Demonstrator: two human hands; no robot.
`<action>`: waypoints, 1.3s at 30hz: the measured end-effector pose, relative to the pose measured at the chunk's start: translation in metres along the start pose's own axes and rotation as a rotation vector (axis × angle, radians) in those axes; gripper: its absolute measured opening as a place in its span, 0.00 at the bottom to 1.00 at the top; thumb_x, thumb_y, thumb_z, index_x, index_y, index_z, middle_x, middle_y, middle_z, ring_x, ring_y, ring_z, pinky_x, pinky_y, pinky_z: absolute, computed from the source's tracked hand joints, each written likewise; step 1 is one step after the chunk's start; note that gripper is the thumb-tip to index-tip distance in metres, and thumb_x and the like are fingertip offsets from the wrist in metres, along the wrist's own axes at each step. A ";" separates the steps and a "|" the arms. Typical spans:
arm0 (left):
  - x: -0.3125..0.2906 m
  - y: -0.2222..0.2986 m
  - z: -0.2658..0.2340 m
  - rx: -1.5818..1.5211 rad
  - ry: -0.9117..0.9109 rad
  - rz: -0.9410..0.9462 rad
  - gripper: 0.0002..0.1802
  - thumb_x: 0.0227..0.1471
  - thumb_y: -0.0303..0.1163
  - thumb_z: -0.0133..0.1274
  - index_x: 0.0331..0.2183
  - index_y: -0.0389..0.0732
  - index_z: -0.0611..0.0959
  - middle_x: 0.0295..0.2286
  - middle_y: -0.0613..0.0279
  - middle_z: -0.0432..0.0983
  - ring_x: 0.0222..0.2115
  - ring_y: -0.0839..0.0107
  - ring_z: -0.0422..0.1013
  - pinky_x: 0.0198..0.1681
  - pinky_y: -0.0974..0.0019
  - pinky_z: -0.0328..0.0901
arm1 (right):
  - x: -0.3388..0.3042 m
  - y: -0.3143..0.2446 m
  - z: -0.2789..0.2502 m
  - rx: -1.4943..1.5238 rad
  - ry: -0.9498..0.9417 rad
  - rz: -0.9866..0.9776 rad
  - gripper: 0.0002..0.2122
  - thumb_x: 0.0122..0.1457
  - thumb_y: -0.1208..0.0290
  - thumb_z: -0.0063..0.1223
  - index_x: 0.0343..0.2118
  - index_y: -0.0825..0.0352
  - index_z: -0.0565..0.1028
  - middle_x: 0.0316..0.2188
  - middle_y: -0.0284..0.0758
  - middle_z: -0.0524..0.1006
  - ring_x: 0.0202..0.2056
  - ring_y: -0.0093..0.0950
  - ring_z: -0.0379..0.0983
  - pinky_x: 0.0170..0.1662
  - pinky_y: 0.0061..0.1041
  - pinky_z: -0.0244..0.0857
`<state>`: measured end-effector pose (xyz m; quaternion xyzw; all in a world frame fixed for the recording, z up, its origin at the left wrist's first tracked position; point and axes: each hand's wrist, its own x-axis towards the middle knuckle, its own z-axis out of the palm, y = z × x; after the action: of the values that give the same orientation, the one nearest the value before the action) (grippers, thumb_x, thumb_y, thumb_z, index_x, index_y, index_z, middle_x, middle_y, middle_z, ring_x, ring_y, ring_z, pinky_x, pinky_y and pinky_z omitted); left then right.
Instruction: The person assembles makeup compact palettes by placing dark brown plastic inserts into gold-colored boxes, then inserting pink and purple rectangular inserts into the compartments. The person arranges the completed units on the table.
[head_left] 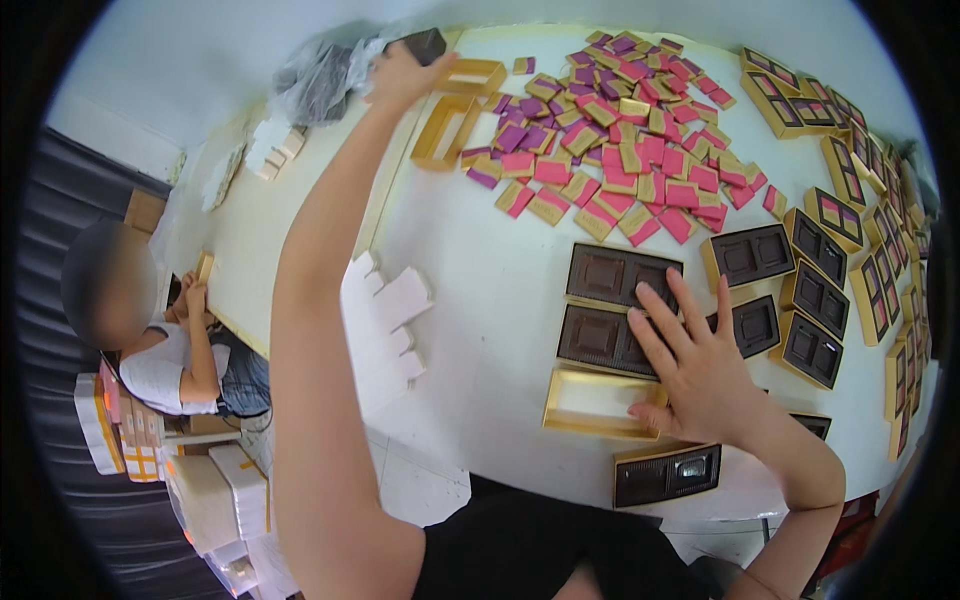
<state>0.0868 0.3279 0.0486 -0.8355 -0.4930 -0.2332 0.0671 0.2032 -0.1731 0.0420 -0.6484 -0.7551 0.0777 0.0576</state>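
Left hand [400, 75] reached far, fingers curled on gold box lid [470, 75]; right hand [695, 365] spread flat, steadying empty gold box [595, 400] beside dark insert tray [605, 335]. Box-assembly step, seemingly; lid needed bringing back.

left hand [400, 75] fingertips hidden behind dark tray [420, 44] | co-worker's face blurred | right-rim boxes [905, 300] cut off

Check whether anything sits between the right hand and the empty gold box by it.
Nothing visible does. The right hand lies flat with its thumb already on the near right corner of the empty gold box; its fingers spread over the dark brown tray just beyond.
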 end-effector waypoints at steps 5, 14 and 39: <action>0.100 -0.052 0.067 -0.198 -0.197 -0.344 0.69 0.29 0.77 0.58 0.67 0.52 0.55 0.63 0.32 0.49 0.64 0.35 0.46 0.56 0.23 0.46 | 0.000 0.005 0.001 0.064 0.000 -0.016 0.40 0.48 0.44 0.58 0.60 0.67 0.67 0.66 0.43 0.57 0.69 0.49 0.44 0.61 0.73 0.30; 0.065 -0.016 0.039 -0.184 0.179 -0.086 0.55 0.32 0.66 0.64 0.63 0.69 0.64 0.56 0.35 0.59 0.55 0.40 0.58 0.58 0.46 0.57 | -0.001 0.003 -0.002 0.096 0.011 0.001 0.39 0.47 0.44 0.61 0.58 0.67 0.68 0.65 0.43 0.58 0.68 0.49 0.47 0.62 0.72 0.32; -0.258 0.051 -0.170 -0.361 0.382 0.851 0.44 0.26 0.39 0.73 0.53 0.62 0.79 0.54 0.38 0.60 0.54 0.43 0.60 0.55 0.47 0.58 | 0.073 -0.023 -0.032 1.308 0.545 0.234 0.05 0.61 0.71 0.54 0.35 0.65 0.79 0.33 0.26 0.79 0.37 0.16 0.71 0.47 0.20 0.60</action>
<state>-0.0291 0.0395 0.0869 -0.9032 -0.0388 -0.4157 0.0997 0.1761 -0.1028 0.0770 -0.5543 -0.4382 0.3553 0.6120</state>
